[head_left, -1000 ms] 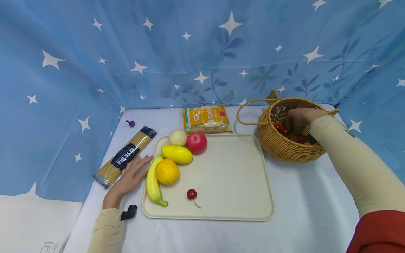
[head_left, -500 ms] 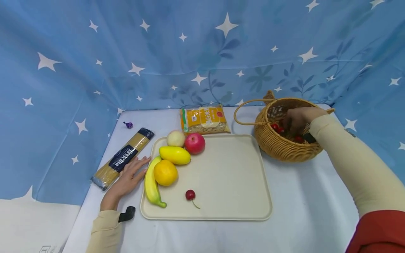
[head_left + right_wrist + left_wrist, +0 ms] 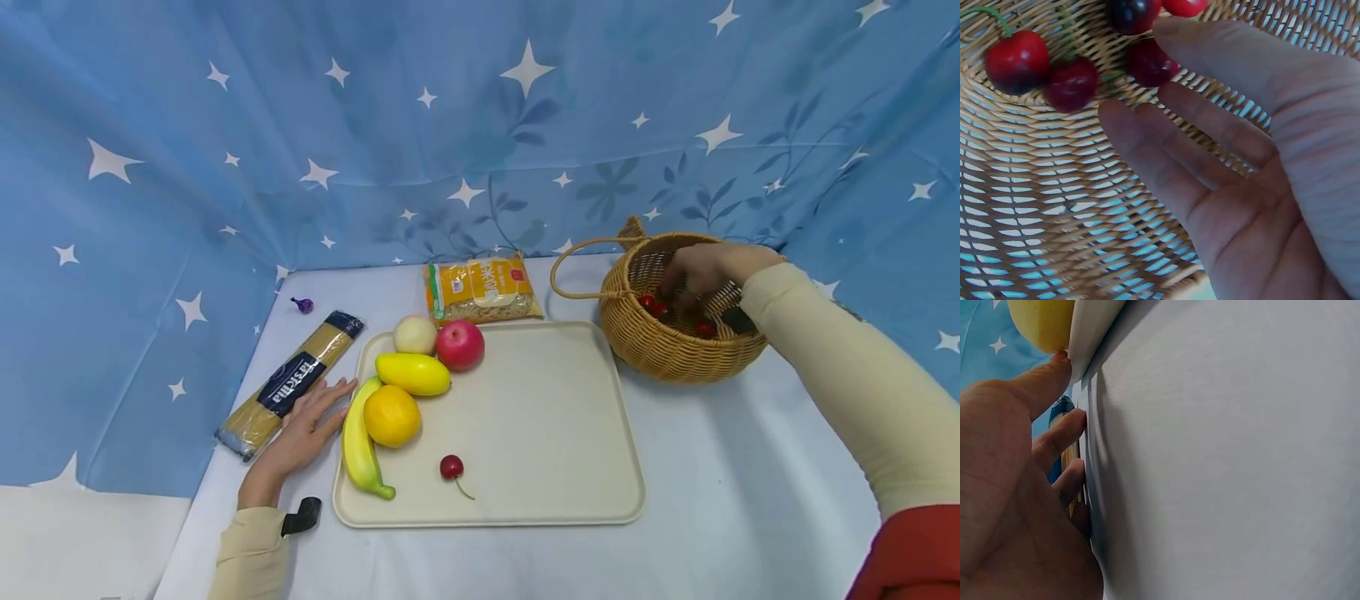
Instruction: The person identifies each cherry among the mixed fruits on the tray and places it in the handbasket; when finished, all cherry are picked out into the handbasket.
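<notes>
My right hand (image 3: 701, 271) reaches inside the wicker basket (image 3: 675, 354) at the right. In the right wrist view, its thumb and fingers are spread apart around a dark red cherry (image 3: 1149, 62), fingertips close to it. More cherries lie on the basket's woven bottom, including a red one with a stem (image 3: 1017, 62) and a darker cherry (image 3: 1071, 84) beside it. My left hand (image 3: 300, 433) rests between the pasta pack (image 3: 292, 383) and the beige tray (image 3: 525, 425), fingers extended. The thumb tip is at the tray's rim, close to the banana (image 3: 360, 446).
The tray also bears an orange (image 3: 392, 416), a yellow mango-like fruit (image 3: 413, 374), a red round fruit (image 3: 461, 345), a pale round fruit (image 3: 415, 336) and a stemmed cherry (image 3: 452, 467). Behind it lies a yellow grain bag (image 3: 483, 289). A small purple item (image 3: 302, 305) sits back left.
My right hand has shifted slightly up inside the basket, with its fingers showing more. The left hand stays by the tray. The head view has drifted a little.
</notes>
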Demonstrator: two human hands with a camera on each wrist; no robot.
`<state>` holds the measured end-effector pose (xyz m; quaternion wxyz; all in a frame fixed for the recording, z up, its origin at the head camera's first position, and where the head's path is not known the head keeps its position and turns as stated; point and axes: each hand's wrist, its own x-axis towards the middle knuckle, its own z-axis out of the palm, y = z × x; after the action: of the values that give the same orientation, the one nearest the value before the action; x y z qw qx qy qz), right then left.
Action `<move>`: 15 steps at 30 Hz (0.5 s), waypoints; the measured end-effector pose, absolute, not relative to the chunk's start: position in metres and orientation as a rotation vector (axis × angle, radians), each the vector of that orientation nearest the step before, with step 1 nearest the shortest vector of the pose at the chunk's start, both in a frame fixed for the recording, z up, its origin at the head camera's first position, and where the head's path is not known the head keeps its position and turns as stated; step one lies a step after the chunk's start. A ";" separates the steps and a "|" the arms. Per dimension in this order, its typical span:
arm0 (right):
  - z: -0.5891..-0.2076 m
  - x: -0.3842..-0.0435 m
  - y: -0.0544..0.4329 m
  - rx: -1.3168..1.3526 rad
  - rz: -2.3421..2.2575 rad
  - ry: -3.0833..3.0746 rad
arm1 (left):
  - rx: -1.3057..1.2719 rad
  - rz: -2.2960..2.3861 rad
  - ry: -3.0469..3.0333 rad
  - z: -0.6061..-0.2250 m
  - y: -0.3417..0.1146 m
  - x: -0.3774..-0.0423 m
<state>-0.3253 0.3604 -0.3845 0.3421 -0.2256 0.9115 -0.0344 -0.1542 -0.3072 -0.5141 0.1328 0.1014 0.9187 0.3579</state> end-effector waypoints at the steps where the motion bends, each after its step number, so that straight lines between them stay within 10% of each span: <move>1: -0.382 -0.325 0.359 -0.616 -0.075 2.375 | 0.292 1.038 2.666 -0.514 -0.307 -0.154; 15: -0.348 -0.313 0.338 -0.793 -0.170 2.392 | 0.302 1.039 2.673 -0.512 -0.307 -0.153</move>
<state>-0.3127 0.3381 -0.3476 0.3032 -0.2993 0.9024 -0.0643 -0.1534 -0.3072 -0.5122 0.1288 0.1039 0.9192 0.3574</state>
